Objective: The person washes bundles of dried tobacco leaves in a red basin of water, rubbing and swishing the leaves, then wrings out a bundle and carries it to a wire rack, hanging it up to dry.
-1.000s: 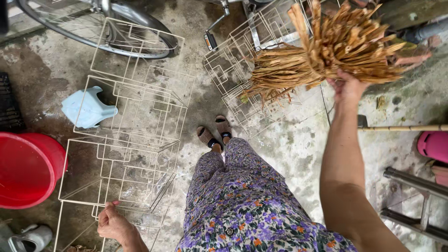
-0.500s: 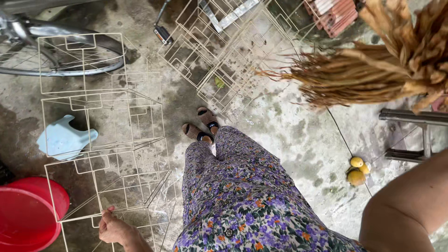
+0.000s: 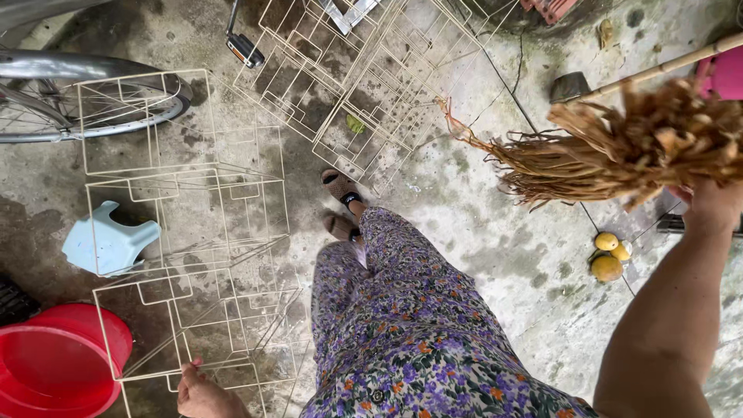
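Two hands are at work, well apart, seen from above by a person standing on wet concrete floor (image 3: 480,232). The right hand (image 3: 716,205) is raised at the right edge, fingers closed around a thick bundle of dry brown straw-like stalks (image 3: 619,147); the loose ends fan out to the left of that hand, in the air above the floor. The left hand (image 3: 203,393) is low at the bottom edge, resting on the near corner of a cream wire rack (image 3: 186,232); whether its fingers curl round the wire cannot be told.

The wire rack lies flat on the floor and stretches away from the left hand. Just left of that hand sits a red plastic basin (image 3: 54,364), and farther out, under the rack's edge, a pale blue plastic stool (image 3: 108,244). Beyond the rack is a bicycle wheel (image 3: 85,101).

Between the hands are the person's legs in purple flowered trousers (image 3: 402,325) and two feet in brown sandals (image 3: 340,205). Beyond the feet lies a second pile of cream wire racks (image 3: 364,85). Below the right hand, three small yellow fruits (image 3: 607,255) lie on the floor. Above the bundle, a bamboo pole (image 3: 658,70) slants across.
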A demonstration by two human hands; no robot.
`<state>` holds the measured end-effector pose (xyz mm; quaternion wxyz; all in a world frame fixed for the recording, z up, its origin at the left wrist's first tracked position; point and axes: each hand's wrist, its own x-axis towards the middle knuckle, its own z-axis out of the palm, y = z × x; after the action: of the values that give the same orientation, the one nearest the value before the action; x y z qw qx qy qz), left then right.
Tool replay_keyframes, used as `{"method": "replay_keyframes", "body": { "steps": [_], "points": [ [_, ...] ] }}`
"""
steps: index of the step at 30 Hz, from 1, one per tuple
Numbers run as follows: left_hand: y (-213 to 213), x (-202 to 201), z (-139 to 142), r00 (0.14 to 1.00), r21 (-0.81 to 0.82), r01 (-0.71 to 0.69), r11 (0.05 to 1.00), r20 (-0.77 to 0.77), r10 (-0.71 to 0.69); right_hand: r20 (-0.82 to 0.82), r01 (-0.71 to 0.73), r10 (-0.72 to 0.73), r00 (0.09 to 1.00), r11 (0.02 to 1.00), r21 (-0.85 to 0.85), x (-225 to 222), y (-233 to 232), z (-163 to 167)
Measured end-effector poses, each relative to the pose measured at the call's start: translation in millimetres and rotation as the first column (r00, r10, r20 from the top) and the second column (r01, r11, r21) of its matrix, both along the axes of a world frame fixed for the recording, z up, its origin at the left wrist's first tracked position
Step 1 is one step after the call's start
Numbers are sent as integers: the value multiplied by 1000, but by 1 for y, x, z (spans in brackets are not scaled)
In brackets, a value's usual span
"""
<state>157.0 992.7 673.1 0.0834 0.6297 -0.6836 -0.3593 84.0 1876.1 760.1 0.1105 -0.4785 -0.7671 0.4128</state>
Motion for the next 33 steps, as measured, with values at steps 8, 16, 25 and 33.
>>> {"method": "replay_keyframes", "body": {
  "steps": [8,16,25,33],
  "points": [
    [-22,27,-49,983,71,70,995,-173,-57,84,3,-5,996,1000,27,93,1,-21],
    [-2,68,-74,985,88,95,992,-156,-81,-26,-72,70,997,992,-102,111,-8,-40],
    [21,76,-98,996,149,-30,988,-73,41,-225,-203,121,967,897,-392,-5,-108,-129],
    [51,79,-123,999,132,-47,990,27,43,-23,-351,367,930,868,-351,-178,-275,-264]
  ]
}}
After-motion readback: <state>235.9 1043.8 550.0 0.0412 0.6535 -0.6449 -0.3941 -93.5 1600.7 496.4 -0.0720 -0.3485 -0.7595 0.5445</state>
